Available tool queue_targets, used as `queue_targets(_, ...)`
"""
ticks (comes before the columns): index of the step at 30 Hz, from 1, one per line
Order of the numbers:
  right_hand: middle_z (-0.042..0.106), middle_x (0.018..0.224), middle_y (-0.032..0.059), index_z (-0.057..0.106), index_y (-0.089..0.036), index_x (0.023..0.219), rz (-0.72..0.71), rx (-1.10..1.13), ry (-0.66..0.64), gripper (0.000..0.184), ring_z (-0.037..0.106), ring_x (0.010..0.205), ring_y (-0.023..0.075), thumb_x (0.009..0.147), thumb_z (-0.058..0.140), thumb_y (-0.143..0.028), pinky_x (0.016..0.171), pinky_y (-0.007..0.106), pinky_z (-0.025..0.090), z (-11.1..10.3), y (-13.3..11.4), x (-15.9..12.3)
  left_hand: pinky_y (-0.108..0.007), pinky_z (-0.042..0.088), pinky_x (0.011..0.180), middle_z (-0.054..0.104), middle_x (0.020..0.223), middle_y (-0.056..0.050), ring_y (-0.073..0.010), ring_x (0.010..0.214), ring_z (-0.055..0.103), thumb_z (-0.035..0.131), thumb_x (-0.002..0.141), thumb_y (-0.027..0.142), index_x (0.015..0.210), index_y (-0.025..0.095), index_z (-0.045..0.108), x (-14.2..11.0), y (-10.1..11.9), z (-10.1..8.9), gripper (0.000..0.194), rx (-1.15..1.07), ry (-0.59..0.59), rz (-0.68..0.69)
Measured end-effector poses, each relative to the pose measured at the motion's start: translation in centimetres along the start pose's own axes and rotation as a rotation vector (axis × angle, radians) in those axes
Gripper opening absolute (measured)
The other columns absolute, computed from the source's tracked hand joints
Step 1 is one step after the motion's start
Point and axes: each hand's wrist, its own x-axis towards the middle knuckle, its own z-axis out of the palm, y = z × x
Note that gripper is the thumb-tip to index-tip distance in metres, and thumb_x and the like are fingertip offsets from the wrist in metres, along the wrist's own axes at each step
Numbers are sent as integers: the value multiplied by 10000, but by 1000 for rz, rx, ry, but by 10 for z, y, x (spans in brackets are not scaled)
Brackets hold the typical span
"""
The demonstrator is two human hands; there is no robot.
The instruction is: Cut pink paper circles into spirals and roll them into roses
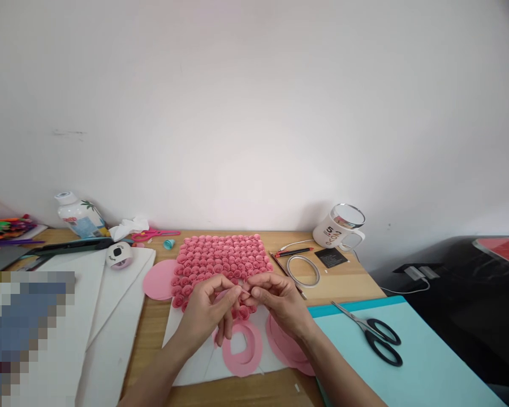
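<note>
My left hand and my right hand meet fingertip to fingertip, both closed in a pinch. Between them shows a small bit of pink paper strip, mostly hidden by the fingers. Just beyond lie rows of rolled pink paper roses on a white board. Below my hands a pink paper ring rests on that board. More pink paper rings lie partly under my right wrist. A stack of pink paper circles sits left of the roses.
At right, black-handled scissors lie on a light teal folder. A tape roll, pencils, a black card and a white mug stand behind. Pink scissors and a white bottle are back left.
</note>
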Motion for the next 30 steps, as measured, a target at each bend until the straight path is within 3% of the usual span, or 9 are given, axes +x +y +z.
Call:
queue_targets(7, 685, 653, -6, 720, -194, 668, -40, -68, 23, 118, 593, 559, 126, 604, 815, -223, 549, 251, 491, 7, -1, -1, -151, 295, 231, 508, 314, 56, -89, 213, 417, 613, 752, 449, 644, 195, 463, 1, -2, 3, 315, 0, -24, -6)
queue_targets(16, 692, 602, -13, 707, -178, 656, -4, 5, 85, 194, 612, 512, 126, 525, 850, -183, 529, 247, 508, 13, 1, -2, -163, 317, 237, 495, 315, 65, -108, 230, 451, 613, 757, 423, 653, 196, 456, 3, -5, 3, 295, 18, -10, -19)
queue_targets(20, 687, 560, -13, 702, -168, 655, 14, -11, 107, 166, 608, 495, 121, 560, 836, -189, 518, 235, 489, 11, 3, -1, -162, 331, 239, 510, 370, 68, -108, 253, 484, 635, 748, 397, 646, 187, 460, 3, -3, 3, 291, -23, -17, -8)
queue_targets(30, 746, 685, 11, 725, -175, 719, 1, 13, 105, 147, 640, 573, 110, 605, 816, -167, 526, 189, 490, 3, 8, 1, -161, 358, 262, 549, 482, 53, -95, 289, 515, 610, 788, 383, 681, 160, 501, 4, -7, -2, 270, -53, -41, 42)
